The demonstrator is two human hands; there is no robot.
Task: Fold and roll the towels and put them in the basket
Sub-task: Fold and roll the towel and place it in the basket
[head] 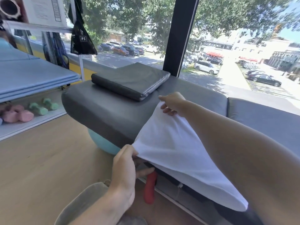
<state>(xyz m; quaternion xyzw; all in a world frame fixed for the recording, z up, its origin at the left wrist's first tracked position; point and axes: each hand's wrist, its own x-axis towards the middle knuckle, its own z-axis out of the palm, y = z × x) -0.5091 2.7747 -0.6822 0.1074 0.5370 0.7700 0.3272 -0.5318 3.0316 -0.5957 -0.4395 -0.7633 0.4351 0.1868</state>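
head view: the white towel [175,148] is stretched over the grey padded bench [103,109] at centre-right. the left hand [125,169] pinches its lower corner and the right hand [173,103] pinches the upper corner. likely still early, with no fold or roll made. a grey basket-like rim [78,202] sits bottom left.

A long grey padded surface [100,103] stands along a big window [235,38], and a dark folded cushion [129,80] lies on top of it. Behind the surface, through the glass, there are trees and parked cars in strong sun. Left of the surface, a white shelf [24,125] holds green and pink dumbbells [30,109]. Under the surface, on the wooden floor [40,159], sits a light blue ball [103,143].
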